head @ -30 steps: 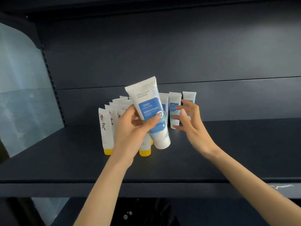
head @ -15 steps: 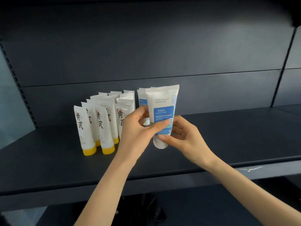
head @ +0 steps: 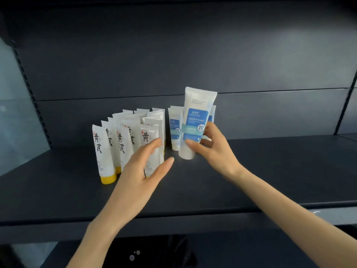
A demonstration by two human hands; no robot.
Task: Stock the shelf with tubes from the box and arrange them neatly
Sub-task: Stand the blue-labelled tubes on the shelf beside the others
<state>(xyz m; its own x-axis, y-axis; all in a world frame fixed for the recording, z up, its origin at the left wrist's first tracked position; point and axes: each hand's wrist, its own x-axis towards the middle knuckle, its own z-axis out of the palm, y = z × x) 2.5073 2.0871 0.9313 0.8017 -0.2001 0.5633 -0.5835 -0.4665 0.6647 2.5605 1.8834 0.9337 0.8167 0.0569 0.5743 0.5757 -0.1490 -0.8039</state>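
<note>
Right hand [head: 214, 151] pinches blue-label tube [head: 197, 120] near its lower half, thumb in front, fingers behind. Tube stands cap-down, slightly tilted, cap at or just above the shelf [head: 270, 171], centre of frame. Judged: being set down as the front of the blue row, so the low grip steadies it upright. Other blue tubes [head: 174, 128] stand just behind and left of it, one more partly hidden behind its right edge. Left hand [head: 143, 171] grip is spread, holding nothing, palm hovering in front of the yellow-cap tubes [head: 104, 151], centre-left; contact with them cannot be told. Probably guarding that block from tipping or about to straighten it. Yellow-cap block sits in tight rows, labels forward. Box not in view.
</note>
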